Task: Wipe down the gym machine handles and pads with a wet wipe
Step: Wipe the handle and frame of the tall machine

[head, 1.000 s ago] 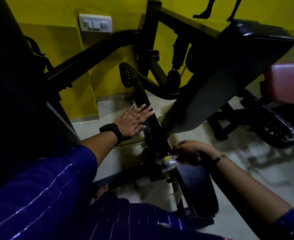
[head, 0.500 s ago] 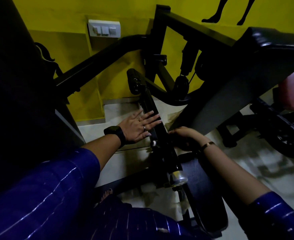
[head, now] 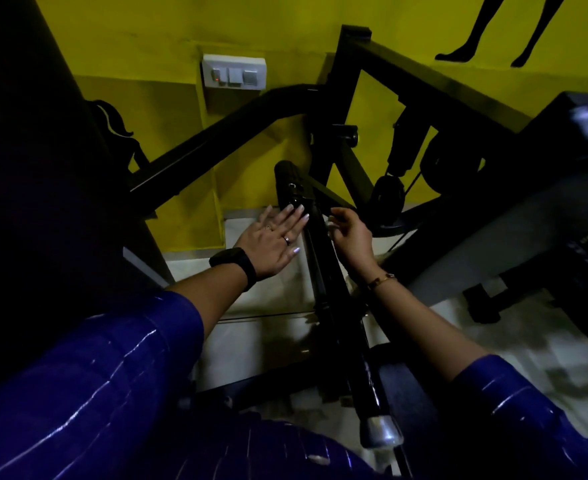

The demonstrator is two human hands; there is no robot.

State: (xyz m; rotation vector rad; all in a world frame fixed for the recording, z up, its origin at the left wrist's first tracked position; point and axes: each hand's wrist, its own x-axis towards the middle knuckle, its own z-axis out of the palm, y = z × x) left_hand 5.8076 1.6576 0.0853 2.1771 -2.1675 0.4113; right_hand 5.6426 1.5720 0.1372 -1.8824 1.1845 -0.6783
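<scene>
Lighting is pretty dim, so take this with a grain of salt. The main thing in view is the long black bar (head: 323,271) of the gym machine. It runs from low in the frame up toward the yellow wall (head: 168,36).

The left hand (head: 271,244) is on the left side of the bar near its far end. It's flat, fingers straight and a bit spread, with the fingertips (head: 297,214) touching the bar. There's a ring (head: 286,239) on one finger and a black watch (head: 233,266) on that wrist.

The right hand (head: 349,233) is straight across on the bar's right side, fingers curled in toward it. I honestly can't tell if it's properly gripping the bar or just cupped against it. I also can't tell whether a wet wipe is tucked in there, it's too dark. A thin gold bracelet (head: 382,280) sits on that wrist.

The textured handle grip (head: 285,181) is at the bar's far tip, just past both hands, and neither hand is on it. At the near end the bar finishes in a silver cap (head: 380,433). A dark pad (head: 403,389) sits just to the right of that end.

Both arms have blue striped sleeves (head: 105,375). Under the bar is a pale tiled floor (head: 268,344). Beyond its far end, a white switch plate (head: 233,71) is up on the wall to the left. More of the black frame (head: 351,98) rises behind it.
</scene>
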